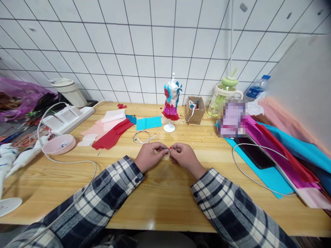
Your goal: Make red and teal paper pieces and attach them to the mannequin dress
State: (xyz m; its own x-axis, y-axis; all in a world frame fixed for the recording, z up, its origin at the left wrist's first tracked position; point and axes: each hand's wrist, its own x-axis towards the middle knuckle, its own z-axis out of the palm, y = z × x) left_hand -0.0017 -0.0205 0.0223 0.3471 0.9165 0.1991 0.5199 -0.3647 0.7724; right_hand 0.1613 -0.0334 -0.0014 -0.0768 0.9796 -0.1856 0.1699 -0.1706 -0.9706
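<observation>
My left hand [149, 155] and my right hand [184, 156] meet over the middle of the wooden table [165, 203], fingertips pinched together on a tiny red scrap of paper [170, 148]. Both hands are closed in a pinch. Beyond them stands a small white mannequin [171, 103] dressed in red, pink and blue paper. Left of it lie red paper [112, 136], pink and white sheets [108, 119] and a blue paper piece [148, 122]. A thin coiled wire [142, 137] rests just ahead of my left hand.
A pink bowl [59, 144] and white power strip [66, 119] sit at left, with a white cable [77, 161]. A small cardboard box [194, 109], green-lidded cup [223, 94] and water bottle [257, 89] stand at back right. A dark phone [254, 153] lies on blue, magenta and red paper sheets [281, 155].
</observation>
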